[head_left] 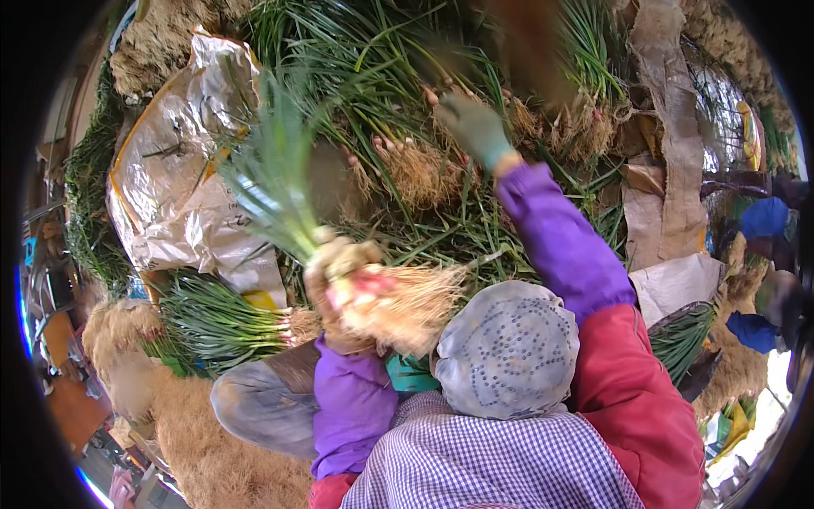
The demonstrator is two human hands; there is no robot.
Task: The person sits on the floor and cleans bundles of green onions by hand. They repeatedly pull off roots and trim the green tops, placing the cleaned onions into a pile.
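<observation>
My left hand (334, 264), in a soiled glove, is closed around a thick bunch of long-leaved allium plants (286, 210), perhaps green garlic or spring onions. Its leaves point up and left; the pinkish white bulbs and long tan roots point right. The bunch is blurred. My right hand (474, 127), in a pale green glove, reaches into the loose allium plants (407, 159) at the top, close to a pink bulb (430, 95). Its fingertips are blurred, so whether it grips a stem cannot be told. Below lie scattered green leaves (458, 245).
A crumpled shiny plastic sack (184, 153) lies at left, above a laid bunch of allium plants (222, 318). Brown sacking (674, 127) and another green bunch (683, 340) are at right. Root-side-out heaps (210, 445) stand lower left. Blue-covered items (763, 216) show at the right rim.
</observation>
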